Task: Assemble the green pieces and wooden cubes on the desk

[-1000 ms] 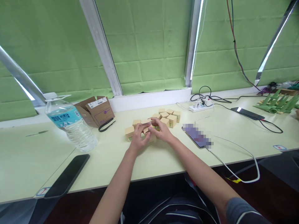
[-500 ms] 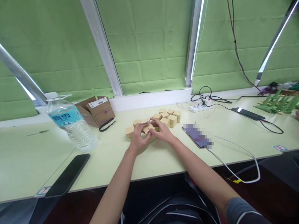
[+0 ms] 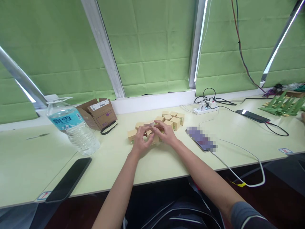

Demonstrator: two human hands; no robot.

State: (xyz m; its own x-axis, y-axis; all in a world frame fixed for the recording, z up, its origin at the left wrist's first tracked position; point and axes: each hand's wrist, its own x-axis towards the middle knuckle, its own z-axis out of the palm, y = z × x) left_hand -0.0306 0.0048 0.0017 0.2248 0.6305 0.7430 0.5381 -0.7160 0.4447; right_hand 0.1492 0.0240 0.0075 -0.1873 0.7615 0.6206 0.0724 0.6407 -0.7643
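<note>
Between my two hands is a small tan cardboard box, low over the table among similar boxes. My left hand curls round its left side, thumb toward the near face. From the right, my right hand closes on it, with its fingers bent over the top. The fingers hide much of the box, and I cannot tell whether its lid is fully closed. One small box stands just left of my left hand. Several more, such as a box, are grouped behind and right of my right hand.
A big water bottle, an opened brown carton and a black phone are on the left. To the right lie a phone on a white cable, a power strip, another phone and a green plastic item.
My right thumb and fingers have shifted slightly over the top of the box. The open flaps seen between my hands before are now lower or covered. Other things stay put.
</note>
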